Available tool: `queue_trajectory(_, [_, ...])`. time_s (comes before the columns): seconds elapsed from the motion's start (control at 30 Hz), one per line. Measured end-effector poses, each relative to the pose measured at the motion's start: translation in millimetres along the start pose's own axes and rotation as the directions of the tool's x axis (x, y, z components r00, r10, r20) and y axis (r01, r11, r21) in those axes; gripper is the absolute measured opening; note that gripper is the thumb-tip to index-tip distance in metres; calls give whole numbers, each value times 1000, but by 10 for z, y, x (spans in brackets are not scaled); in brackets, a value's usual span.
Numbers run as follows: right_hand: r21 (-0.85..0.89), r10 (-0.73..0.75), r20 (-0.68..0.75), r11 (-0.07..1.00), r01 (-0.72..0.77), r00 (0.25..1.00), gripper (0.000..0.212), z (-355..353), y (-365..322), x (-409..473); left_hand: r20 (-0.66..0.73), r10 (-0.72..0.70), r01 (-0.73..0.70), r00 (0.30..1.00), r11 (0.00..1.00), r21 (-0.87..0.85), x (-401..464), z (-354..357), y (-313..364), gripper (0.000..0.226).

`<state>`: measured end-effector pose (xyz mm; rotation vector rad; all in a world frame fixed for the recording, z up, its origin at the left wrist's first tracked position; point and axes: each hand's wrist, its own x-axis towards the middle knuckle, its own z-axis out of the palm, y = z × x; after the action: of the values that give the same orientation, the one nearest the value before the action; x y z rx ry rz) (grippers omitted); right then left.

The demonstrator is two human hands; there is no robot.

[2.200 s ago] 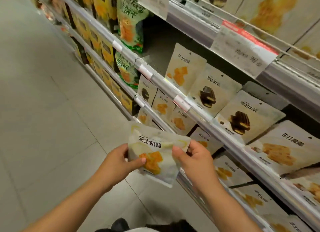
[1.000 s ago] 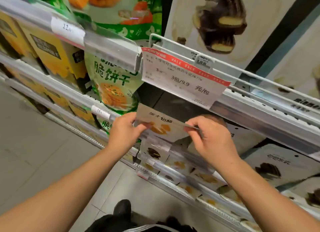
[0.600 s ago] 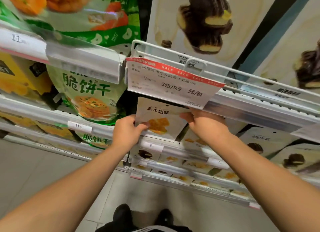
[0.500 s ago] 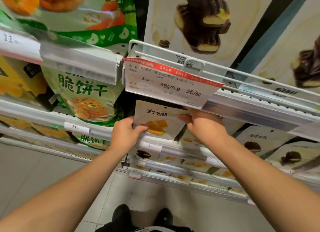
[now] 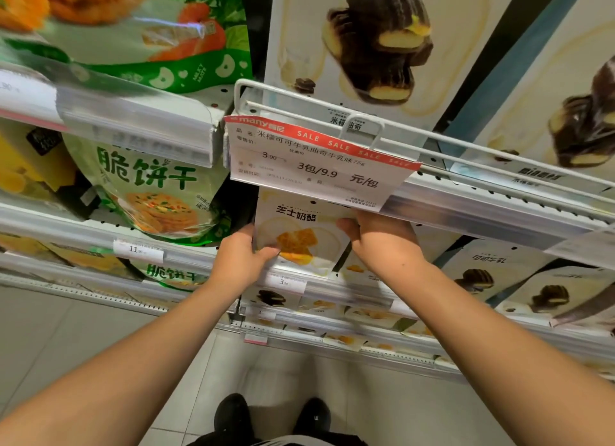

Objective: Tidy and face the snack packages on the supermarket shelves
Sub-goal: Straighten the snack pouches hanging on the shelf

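Your cheese snack pouch (image 5: 299, 237) stands upright on the shelf under the sale tag (image 5: 316, 166). Your left hand (image 5: 238, 262) pinches its nine o'clock edge; your right hand (image 5: 382, 242) curls fingers around its three o'clock edge.

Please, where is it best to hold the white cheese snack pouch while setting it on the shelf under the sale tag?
Probably by its two side edges, from the front, as now: left hand on the left edge, right hand on the right of the cheese pouch. It is flat, faces outward, and its top sits behind the sale tag, so only the sides are free.
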<state>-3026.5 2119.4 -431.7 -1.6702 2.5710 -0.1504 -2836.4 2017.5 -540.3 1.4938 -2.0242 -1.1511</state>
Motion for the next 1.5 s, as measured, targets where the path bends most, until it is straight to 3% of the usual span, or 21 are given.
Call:
queue_trajectory(0.23, [-76, -69, -42, 995, 66, 997, 32, -30, -47, -30, 70, -46, 41, 996, 996, 74, -37, -25, 10, 39])
queue_trajectory(0.33, [-48, -43, 0, 998, 43, 999, 30, -68, -30, -80, 54, -6, 3, 999, 998, 55, -79, -54, 22, 57])
queue_trajectory(0.43, [-5, -32, -18, 999, 32, 999, 38, -124, -3, -313, -163, 173, -167, 971, 985, 47, -326, -106, -94, 65])
queue_trajectory(0.5, [75, -49, -183, 995, 63, 982, 23, -123, 129, -609, -236, 324, -314, 916, 946, 78, -576, -73, -188, 43])
queue_trajectory(0.53, [125, -23, -225, 991, 52, 974, 20, -101, 229, -784, -193, 366, -355, 911, 931, 89, -684, -40, -193, 26])
queue_trajectory(0.57, [190, 21, -235, 982, 25, 972, 31, -69, 348, -965, -90, 390, -383, 916, 919, 87, -754, 16, -186, 7])
queue_trajectory(0.6, [260, 78, -231, 966, -15, 970, 38, -30, 484, -1153, 58, 383, -387, 922, 918, 85, -796, 79, -132, 12])
queue_trajectory(0.67, [373, 241, -235, 917, -142, 942, 40, 45, 778, -1540, 352, 383, -443, 854, 890, 105, -828, 300, 26, 25])
queue_trajectory(0.77, [495, 449, -262, 822, -280, 854, 27, 128, 1255, -2156, 586, 404, -566, 702, 817, 114, -868, 725, 450, 27])
queue_trajectory(0.83, [566, 586, -240, 732, -379, 774, 16, 115, 1552, -2583, 628, 431, -621, 648, 777, 107, -933, 1041, 791, 25])
queue_trajectory(0.93, [676, 763, -249, 578, -458, 596, 10, 93, 1932, -3282, 684, 485, -667, 544, 745, 2, -1185, 1571, 1341, 18])
queue_trajectory(1.1, [796, 913, -197, 362, -485, 358, 15, 22, 2408, -4326, 764, 527, -732, 372, 673, -108, -1859, 2540, 2254, 19])
queue_trajectory(1.23, [828, 963, -189, 263, -495, 194, 21, -122, 2871, -5010, 803, 543, -742, 244, 638, -206, -2454, 3161, 2705, 21])
queue_trajectory(1.33, [867, 976, -204, 219, -447, 82, 29, -287, 3240, -5381, 830, 523, -759, 196, 617, -209, -2662, 3387, 2827, 24])
queue_trajectory(1.5, [895, 964, -262, 230, -383, -34, 24, -470, 3964, -5701, 834, 514, -745, 203, 634, -209, -2669, 3792, 3146, 26])
